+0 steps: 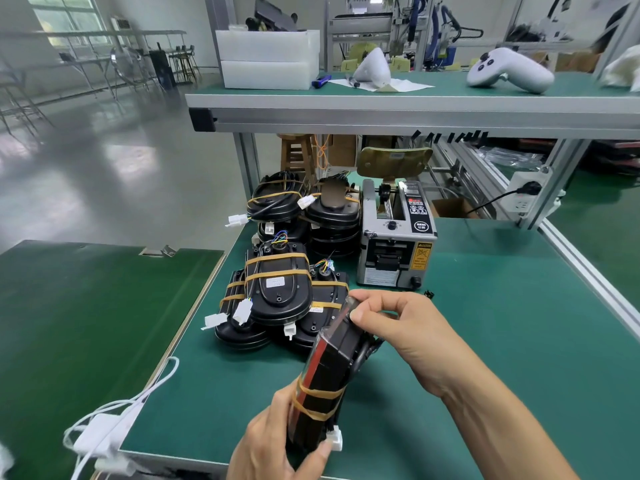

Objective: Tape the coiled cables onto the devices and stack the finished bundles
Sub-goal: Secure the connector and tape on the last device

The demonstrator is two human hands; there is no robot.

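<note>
Hands hold one black plastic device (329,375) on edge above the counter's (485,341) near edge: left hand (277,441) grips its lower end, right hand (398,327) pinches the upper clear-faced end. Tan tape bands (318,401) bind its coiled cable. Finished bundles (277,296), glossy and oval, lie stacked toward the left edge beside a boxy grey tape dispenser (396,244).

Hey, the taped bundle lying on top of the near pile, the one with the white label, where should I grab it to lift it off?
Probably from above, across the narrow width of the top bundle, thumb on one long rim and fingers on the other. It lies flat with its label up, long rims exposed. Grip between the tape bands, clear of the dangling white connector. Both hands, left hand and right hand, currently hold another device.
</note>
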